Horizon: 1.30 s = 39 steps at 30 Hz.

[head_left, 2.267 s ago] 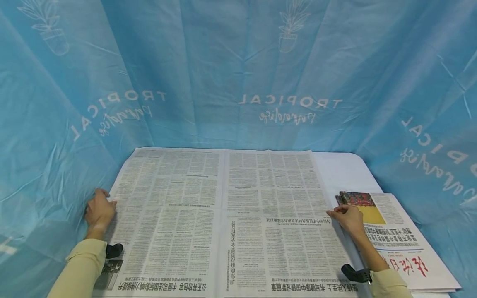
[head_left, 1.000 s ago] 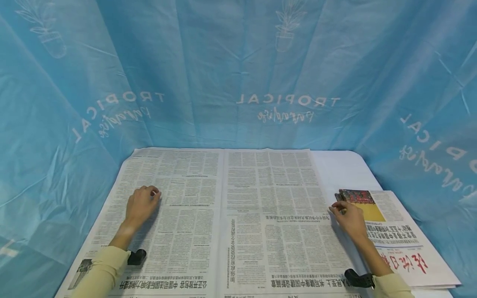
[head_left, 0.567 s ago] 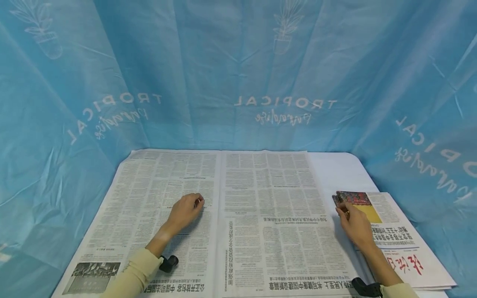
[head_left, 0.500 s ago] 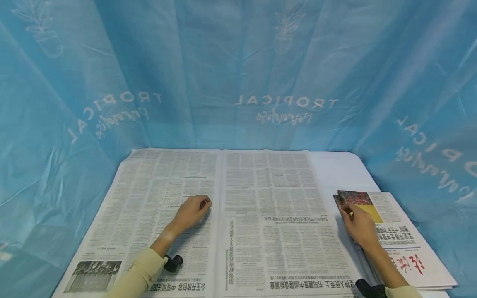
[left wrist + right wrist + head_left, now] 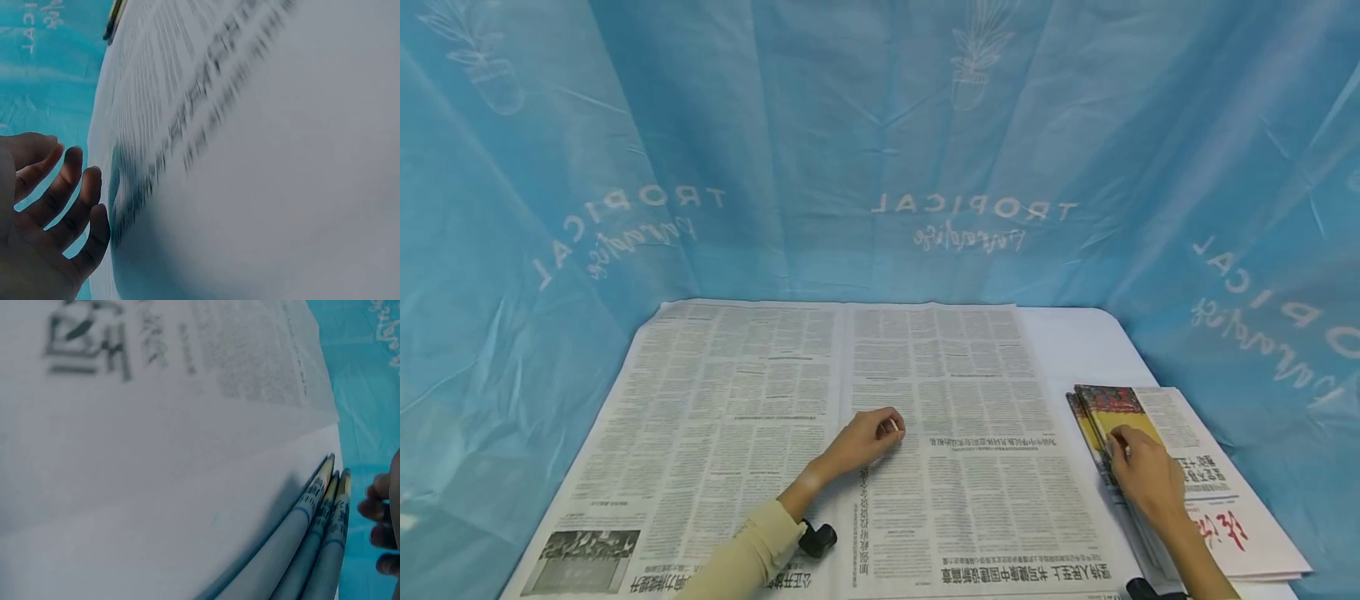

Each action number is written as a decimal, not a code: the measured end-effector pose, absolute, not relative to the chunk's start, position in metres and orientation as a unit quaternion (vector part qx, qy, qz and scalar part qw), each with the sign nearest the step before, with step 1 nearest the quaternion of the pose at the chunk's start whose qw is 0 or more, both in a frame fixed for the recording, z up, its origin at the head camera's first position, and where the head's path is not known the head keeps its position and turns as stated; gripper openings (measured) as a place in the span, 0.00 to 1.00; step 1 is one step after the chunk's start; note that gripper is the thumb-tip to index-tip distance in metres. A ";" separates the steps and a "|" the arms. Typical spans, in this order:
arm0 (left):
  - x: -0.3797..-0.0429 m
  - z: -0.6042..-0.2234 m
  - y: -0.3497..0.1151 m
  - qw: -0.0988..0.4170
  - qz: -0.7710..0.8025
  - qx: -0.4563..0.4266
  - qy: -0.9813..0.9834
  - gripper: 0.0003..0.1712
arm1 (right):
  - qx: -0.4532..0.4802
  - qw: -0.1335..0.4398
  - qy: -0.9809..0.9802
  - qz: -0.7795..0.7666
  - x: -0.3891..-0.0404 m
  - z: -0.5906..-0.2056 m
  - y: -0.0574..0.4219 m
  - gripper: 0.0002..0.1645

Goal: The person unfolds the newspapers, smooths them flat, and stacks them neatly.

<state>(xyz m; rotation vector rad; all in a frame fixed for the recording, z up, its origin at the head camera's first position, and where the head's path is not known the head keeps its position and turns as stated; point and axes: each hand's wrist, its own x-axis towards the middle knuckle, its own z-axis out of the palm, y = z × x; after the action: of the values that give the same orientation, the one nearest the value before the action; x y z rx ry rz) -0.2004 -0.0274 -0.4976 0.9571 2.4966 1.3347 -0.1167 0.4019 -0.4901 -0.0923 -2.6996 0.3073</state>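
A newspaper (image 5: 760,467) lies spread flat, its print upside down to me. My left hand (image 5: 865,437) hovers over its middle, just right of the centre fold. In the left wrist view the fingers of that hand (image 5: 37,250) are loosely bent, with nothing between them. Several folded newspapers (image 5: 1251,550) with a colour photo and red title characters form a pile at the right. Above this pile is my right hand (image 5: 1150,475), fingers relaxed. The right wrist view shows the hand (image 5: 381,512) partly cut off, apart from the folded edges (image 5: 281,550).
Under the papers is a white table (image 5: 1067,342), bare at the far right corner. A blue curtain (image 5: 880,150) with white lettering hangs behind it and along both sides. A dark photo (image 5: 583,562) is printed near the spread sheet's front left corner.
My left hand has left the spread newspaper's left edge and swept right across it, past the fold. My right hand has moved from the sheet's right edge to over the folded pile.
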 end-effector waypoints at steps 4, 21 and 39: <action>-0.199 -0.497 -0.017 0.090 0.456 0.326 0.823 0.09 | -0.066 0.149 -0.984 0.073 -0.110 -0.486 0.407 0.16; -0.204 -0.499 -0.009 0.118 0.459 0.319 0.821 0.09 | -0.125 -0.111 -0.984 0.057 -0.096 -0.479 0.422 0.46; -0.207 -0.497 -0.006 0.127 0.461 0.314 0.820 0.10 | -0.054 -0.043 -0.995 0.072 -0.090 -0.491 0.421 0.23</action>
<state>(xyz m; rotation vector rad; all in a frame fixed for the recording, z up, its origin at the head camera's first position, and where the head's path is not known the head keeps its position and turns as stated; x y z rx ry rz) -0.2069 -0.0062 -0.4970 0.9143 2.3871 1.3415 -0.0900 0.4211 -0.4912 -0.1730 -3.2152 0.2328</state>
